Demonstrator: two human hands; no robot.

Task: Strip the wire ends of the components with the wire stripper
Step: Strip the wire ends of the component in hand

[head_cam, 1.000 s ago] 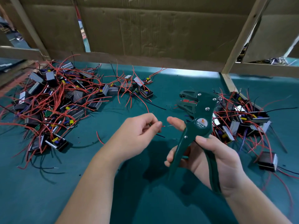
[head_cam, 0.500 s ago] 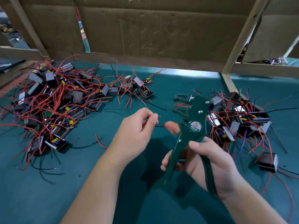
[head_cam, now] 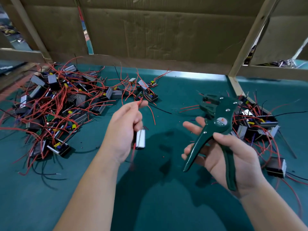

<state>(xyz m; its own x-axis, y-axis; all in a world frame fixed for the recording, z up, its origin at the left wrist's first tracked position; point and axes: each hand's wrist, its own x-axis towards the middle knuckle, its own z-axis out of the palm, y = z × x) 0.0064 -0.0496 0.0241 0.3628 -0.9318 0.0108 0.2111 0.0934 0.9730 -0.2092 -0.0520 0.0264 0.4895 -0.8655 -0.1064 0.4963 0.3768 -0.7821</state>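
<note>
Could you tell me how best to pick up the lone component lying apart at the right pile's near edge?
I would pinch the lone component by its boxy body, across the long sides, from above. It lies flat, apart from the right pile, and its thin wires trail rightward.

Glossy green-painted wire stripper (head_cam: pixel 220 124), matt teal table cover (head_cam: pixel 50 197), creased cardboard backing (head_cam: pixel 150 30), bare wooden post (head_cam: pixel 251 39)

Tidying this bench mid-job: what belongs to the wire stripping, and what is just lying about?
In the job: wire stripper in right hand; component, its red wire pinched by left hand; left pile; right pile.
Lying about: cardboard wall, wooden frame.
</note>
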